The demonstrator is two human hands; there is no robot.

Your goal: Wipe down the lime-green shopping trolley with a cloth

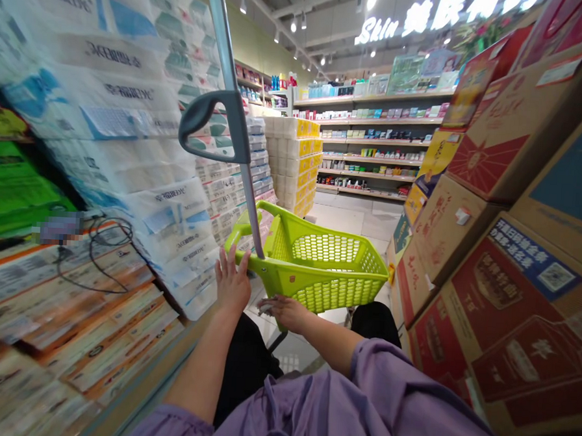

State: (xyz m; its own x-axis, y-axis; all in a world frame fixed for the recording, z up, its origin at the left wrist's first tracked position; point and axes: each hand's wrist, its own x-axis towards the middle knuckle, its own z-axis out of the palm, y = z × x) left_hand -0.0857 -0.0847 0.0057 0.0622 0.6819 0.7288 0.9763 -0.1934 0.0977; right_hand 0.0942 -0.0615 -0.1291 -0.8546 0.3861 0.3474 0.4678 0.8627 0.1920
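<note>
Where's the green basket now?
The green basket is central in the head view, by the left hand, with tissue packs leftward and cardboard boxes on the right.

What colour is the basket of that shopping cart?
The basket is bright lime green, best seen in the head view.

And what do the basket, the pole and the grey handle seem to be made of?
Basket: probably moulded plastic, bright green and slightly glossy, with rows of openings in its walls.
Pole: likely metal, silvery with a smooth sheen.
Grey handle: looks like plastic, fairly matt, with rounded edges.
</note>
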